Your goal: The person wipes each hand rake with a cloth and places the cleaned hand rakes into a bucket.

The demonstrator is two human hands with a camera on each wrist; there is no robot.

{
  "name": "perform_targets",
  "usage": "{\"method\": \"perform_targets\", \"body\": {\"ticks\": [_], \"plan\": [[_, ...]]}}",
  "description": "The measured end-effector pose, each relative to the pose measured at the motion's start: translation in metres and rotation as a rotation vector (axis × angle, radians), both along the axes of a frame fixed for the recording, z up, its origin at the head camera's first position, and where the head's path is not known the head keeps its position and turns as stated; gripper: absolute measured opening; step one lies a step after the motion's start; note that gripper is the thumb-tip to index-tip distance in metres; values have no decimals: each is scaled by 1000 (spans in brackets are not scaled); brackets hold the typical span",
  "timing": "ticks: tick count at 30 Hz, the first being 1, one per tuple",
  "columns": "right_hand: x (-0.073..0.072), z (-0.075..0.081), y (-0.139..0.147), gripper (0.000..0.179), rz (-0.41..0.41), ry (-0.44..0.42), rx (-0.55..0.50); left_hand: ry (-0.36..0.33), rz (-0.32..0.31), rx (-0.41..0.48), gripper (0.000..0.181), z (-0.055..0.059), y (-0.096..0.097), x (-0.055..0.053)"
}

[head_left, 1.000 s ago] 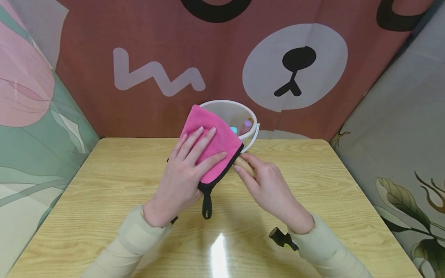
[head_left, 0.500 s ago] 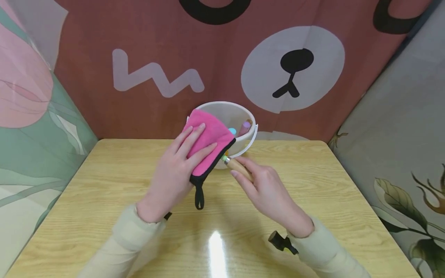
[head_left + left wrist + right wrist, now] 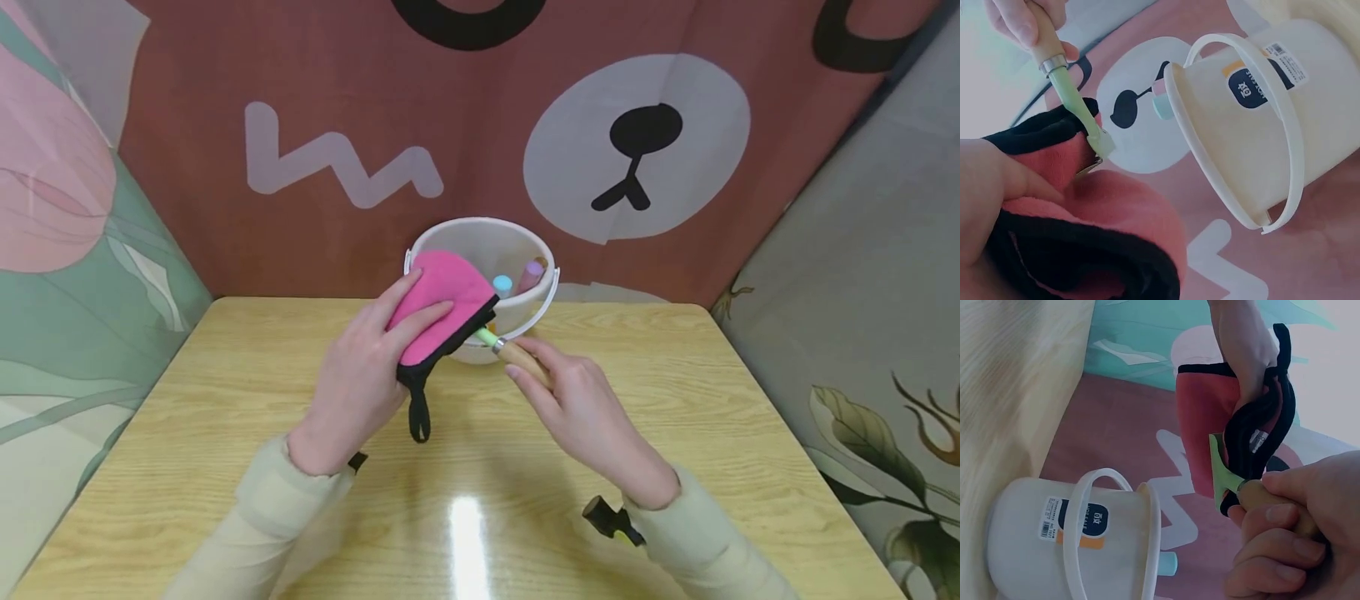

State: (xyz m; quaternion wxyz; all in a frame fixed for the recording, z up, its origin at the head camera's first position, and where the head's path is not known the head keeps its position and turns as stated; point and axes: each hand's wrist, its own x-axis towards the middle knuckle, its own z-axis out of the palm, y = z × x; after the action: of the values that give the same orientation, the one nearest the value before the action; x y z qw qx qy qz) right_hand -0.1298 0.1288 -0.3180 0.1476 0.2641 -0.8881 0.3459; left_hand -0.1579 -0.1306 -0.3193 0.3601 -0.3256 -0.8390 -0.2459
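My left hand point(image 3: 360, 375) holds a pink cloth point(image 3: 450, 287) with black edging and a black hanging loop, folded about the head of a small garden tool. My right hand point(image 3: 581, 400) grips this garden tool point(image 3: 525, 360) by its wooden handle, just behind the metal ferrule. In the left wrist view, the tool's light green neck point(image 3: 1072, 100) runs into the cloth folds. Part of its flat green head point(image 3: 1219, 465) shows beside the cloth in the right wrist view; the rest is hidden. Both hands are raised in front of the white bucket.
Against the printed wall hanging point(image 3: 337, 75), the white bucket point(image 3: 495, 312) stands at the table's point(image 3: 300, 333) back edge. Inside it are a light blue-topped thing point(image 3: 502, 285) and a purple-topped one point(image 3: 532, 273). Its handle hangs down in front.
My left hand and the cloth have moved left and slightly down along the tool, uncovering its ferrule and green neck. More of the bucket shows. The right hand has stayed nearly still.
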Motion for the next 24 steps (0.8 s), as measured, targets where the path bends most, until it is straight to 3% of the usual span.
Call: {"method": "perform_targets", "body": {"ticks": [4,9,12,19,24], "plan": [[1,1,1,33,-2,-14,3,25,10,-21,54,2,1,0],[0,5,0,33,-11,-5,0,72,19,-175,62,4,2,1],[0,6,-2,33,-29,19,3,91,-10,-222,62,3,5,2],[-3,5,-5,35,-46,46,12,131,-90,-208,58,-3,15,5],[-2,4,-4,35,-36,42,13,106,-106,-185,59,-4,14,3]]}}
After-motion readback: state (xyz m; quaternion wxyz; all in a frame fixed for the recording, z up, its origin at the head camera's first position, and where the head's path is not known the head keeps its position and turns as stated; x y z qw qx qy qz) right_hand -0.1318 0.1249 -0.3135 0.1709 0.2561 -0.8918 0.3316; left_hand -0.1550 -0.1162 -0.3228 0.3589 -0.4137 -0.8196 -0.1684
